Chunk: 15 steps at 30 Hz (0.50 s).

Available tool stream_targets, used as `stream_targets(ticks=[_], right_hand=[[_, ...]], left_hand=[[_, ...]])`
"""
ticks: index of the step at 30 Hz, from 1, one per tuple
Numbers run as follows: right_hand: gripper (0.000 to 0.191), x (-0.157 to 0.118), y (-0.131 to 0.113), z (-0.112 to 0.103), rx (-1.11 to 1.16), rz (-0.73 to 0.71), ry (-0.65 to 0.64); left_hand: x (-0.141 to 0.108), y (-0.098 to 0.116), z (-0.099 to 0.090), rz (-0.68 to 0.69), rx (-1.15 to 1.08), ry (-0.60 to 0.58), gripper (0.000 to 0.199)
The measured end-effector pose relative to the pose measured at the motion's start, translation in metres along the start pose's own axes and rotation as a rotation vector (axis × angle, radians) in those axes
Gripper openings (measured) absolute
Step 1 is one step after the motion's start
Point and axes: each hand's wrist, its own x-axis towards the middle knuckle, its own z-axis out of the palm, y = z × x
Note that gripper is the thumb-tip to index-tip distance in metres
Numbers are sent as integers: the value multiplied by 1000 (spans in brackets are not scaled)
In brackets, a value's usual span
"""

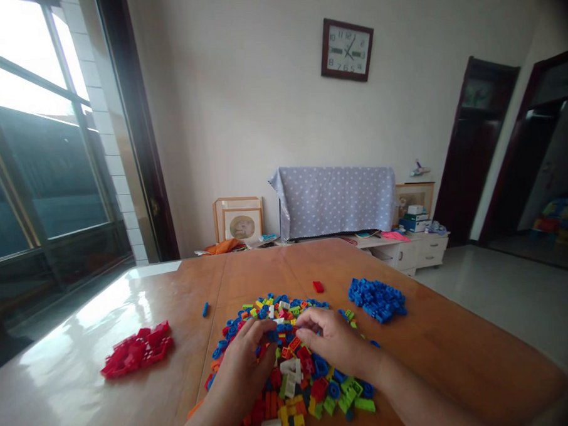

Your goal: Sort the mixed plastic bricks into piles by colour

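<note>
Left hand (243, 359): fingers bent over the pile of mixed bricks (293, 368), thumb set apart from the index finger. Blue pieces show near the fingertips; whether any is pinched, I cannot tell. Right hand (334, 339): fingers curled, thumb and index finger close to each other, tips turned toward the left hand. Whether they grip a brick, I cannot tell. The 2 hands stand apart, both over the pile of mixed bricks.

The pile of mixed bricks lies on the wooden table (272, 264), in red, blue, green, yellow, orange and white. Just beyond its far edge sits 1 red brick (318, 287). Left of its far part lies 1 blue brick (205, 309), on its own. Farther left of the pile of mixed bricks is a heap of red pieces (138, 351); to its far right, a heap of blue pieces (377, 299). Both heaps are apart from it.

Well beyond the pile of mixed bricks, past the table, a dotted cloth (337, 201) covers an object not identifiable. A wall clock (347, 49) hangs higher up behind it.
</note>
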Motion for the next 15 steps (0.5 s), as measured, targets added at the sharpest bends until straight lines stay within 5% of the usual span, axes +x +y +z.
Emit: stream_targets(ticks=[7,15], right_hand=[[32,-1,-24,18,163,32,-142],[17,1,-1,20,191,18,10]], left_hand=[[-4,-6,12,-31,-157,-73,61],[-8,-2,14,-2,-153,-68,58]])
